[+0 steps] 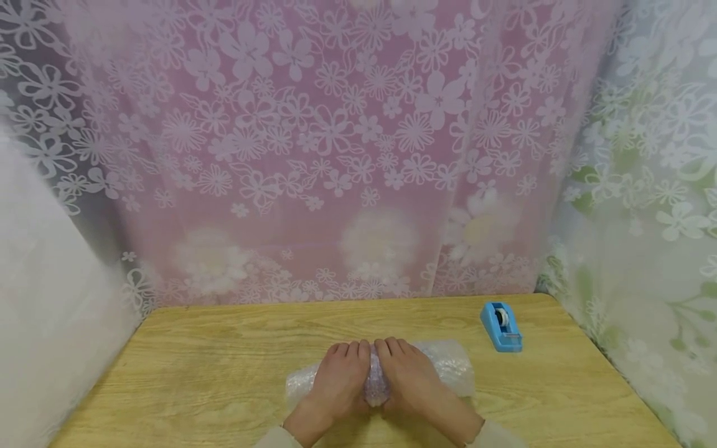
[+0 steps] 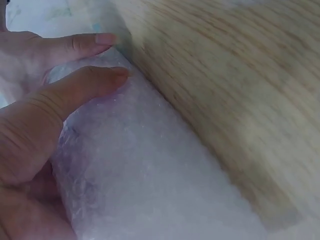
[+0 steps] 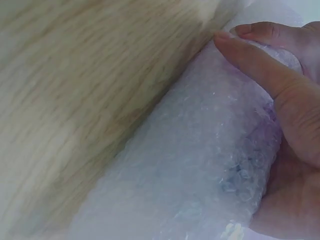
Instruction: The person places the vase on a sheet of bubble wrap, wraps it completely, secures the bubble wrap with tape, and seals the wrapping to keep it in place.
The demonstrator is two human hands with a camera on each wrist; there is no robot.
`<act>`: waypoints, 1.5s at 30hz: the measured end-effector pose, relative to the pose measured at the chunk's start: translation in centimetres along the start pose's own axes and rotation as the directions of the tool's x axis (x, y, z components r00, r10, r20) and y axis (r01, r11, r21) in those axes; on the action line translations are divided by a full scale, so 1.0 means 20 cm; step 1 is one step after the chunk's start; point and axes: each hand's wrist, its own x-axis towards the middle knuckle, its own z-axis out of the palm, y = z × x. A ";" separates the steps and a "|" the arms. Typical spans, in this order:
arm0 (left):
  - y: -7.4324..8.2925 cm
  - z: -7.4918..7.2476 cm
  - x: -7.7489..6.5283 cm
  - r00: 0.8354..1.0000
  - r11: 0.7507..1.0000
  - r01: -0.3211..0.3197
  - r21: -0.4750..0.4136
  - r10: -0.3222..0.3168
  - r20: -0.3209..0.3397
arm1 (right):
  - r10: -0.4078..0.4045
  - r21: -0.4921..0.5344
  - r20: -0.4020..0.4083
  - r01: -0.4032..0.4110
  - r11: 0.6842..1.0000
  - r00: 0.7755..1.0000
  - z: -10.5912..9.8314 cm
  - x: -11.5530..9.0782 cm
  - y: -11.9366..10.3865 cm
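A roll of bubble wrap point(image 1: 455, 367) lies crosswise near the front of the table, with something purplish showing through its middle. My left hand point(image 1: 343, 378) grips the roll left of centre, fingers over the far side and thumb on the near side. Close beside it, my right hand point(image 1: 411, 376) holds the roll in the same way. Both thumbs press along the bubble wrap point(image 2: 145, 160) in the left wrist view, tips near each other. From the right wrist, the bubble wrap point(image 3: 185, 145) looks wound in layers, its contents blurred by the plastic.
A blue tape dispenser point(image 1: 501, 327) stands at the back right of the wooden table point(image 1: 213, 342). Behind the table hangs a pink flowered curtain point(image 1: 313, 155), with pale sheets point(image 1: 661, 249) at the sides.
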 end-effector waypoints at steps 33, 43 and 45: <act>-0.05 0.07 0.03 0.991 0.984 0.103 -0.146 -0.089 0.099 | -0.025 0.188 0.289 -0.031 0.982 0.957 -0.04 0.18 0.11; -0.03 0.11 0.03 0.995 0.989 0.104 -0.110 -0.102 0.021 | -0.014 0.214 0.353 -0.066 0.975 0.936 -0.06 0.21 0.12; -0.02 0.12 0.03 0.994 0.989 0.105 -0.102 -0.105 0.005 | -0.012 0.212 0.362 -0.069 0.975 0.932 -0.06 0.21 0.13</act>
